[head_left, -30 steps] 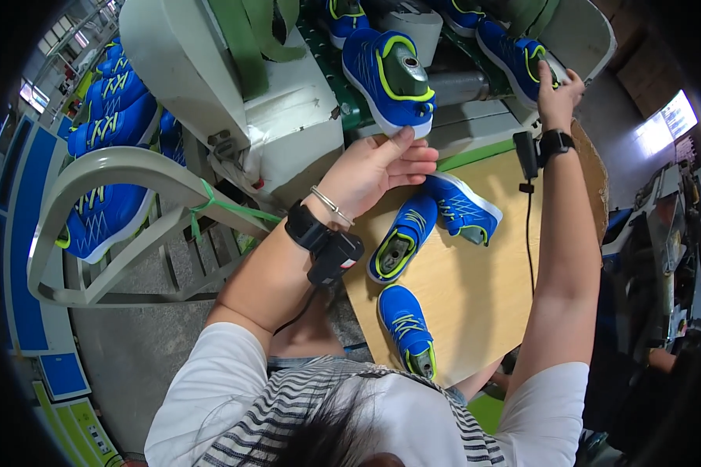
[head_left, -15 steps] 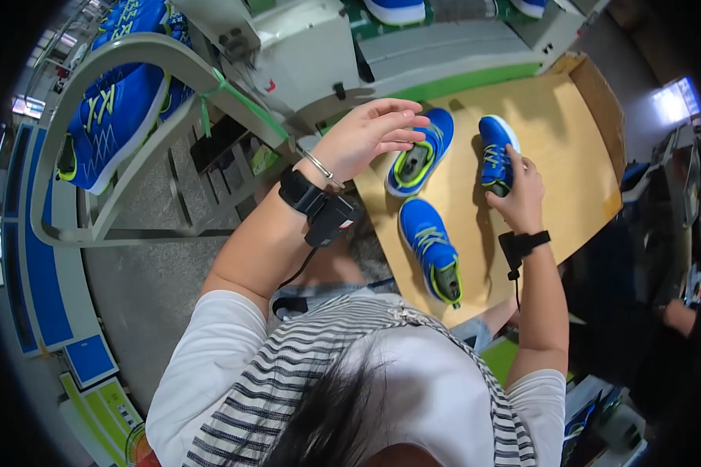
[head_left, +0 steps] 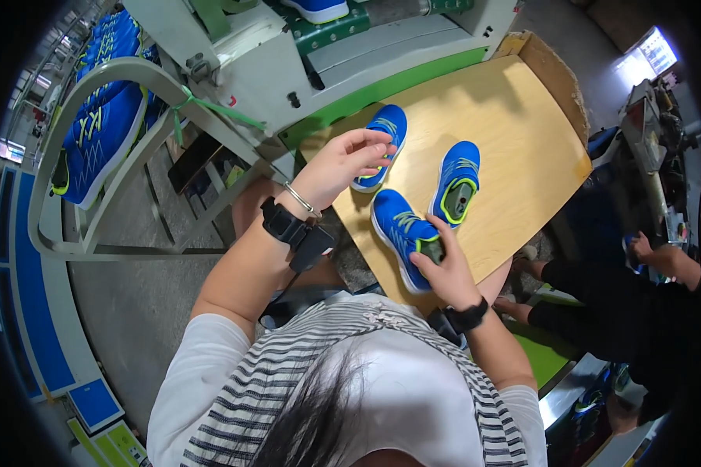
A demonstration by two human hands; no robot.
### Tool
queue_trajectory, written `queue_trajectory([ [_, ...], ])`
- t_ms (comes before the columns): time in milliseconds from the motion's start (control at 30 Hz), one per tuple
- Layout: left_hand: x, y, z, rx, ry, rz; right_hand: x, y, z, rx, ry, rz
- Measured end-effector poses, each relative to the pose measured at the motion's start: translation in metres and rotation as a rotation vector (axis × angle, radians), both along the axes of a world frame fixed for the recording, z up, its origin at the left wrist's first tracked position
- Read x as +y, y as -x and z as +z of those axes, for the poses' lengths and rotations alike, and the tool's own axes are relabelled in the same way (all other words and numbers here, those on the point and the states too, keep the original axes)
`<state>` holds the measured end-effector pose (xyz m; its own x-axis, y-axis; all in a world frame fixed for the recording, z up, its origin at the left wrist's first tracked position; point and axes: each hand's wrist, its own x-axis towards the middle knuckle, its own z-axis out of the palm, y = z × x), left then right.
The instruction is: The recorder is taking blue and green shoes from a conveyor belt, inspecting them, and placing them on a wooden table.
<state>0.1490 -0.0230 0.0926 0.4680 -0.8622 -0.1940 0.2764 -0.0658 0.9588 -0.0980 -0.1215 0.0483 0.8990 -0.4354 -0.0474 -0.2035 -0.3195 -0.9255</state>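
Three blue sneakers with yellow-green collars and white soles are on a wooden tabletop point(head_left: 514, 132). My right hand point(head_left: 450, 271) grips the heel of the nearest sneaker point(head_left: 397, 220), thumb on one side and fingers on the other. Just beyond it, to the right, stands a second sneaker point(head_left: 457, 173), its toe pointing away from me. At the far left is the third sneaker point(head_left: 389, 123). My left hand point(head_left: 336, 168) hovers over this one's left side with loosely bent fingers apart and nothing held; it hides part of that shoe.
A machine with a green conveyor point(head_left: 339, 33) borders the table's far edge, carrying another sneaker point(head_left: 319, 9). On my left, a grey metal rack point(head_left: 45, 226) holds several blue sneakers point(head_left: 101, 144). Cardboard point(head_left: 553, 74) edges the table's far right. Another person's arm point(head_left: 670, 261) shows at right.
My right hand has let go of the right sneaker, which now stands closer to the others, and has taken hold of the nearest one. My left hand stays hovering. The view has shifted.
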Motion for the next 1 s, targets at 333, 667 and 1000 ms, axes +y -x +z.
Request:
queue_trajectory([
  [333,-0.088,0.085,-0.070,-0.593,0.068,-0.048,-0.070,0.069,0.046,-0.253,-0.078,-0.603],
  [667,-0.114,0.093,-0.078,-0.165,0.080,0.050,-0.080,0.053,-0.049,-0.183,0.215,-0.784],
  [1000,-0.059,0.012,0.089,-0.808,0.237,0.664,-0.065,0.039,-0.028,-0.188,0.051,-0.874],
])
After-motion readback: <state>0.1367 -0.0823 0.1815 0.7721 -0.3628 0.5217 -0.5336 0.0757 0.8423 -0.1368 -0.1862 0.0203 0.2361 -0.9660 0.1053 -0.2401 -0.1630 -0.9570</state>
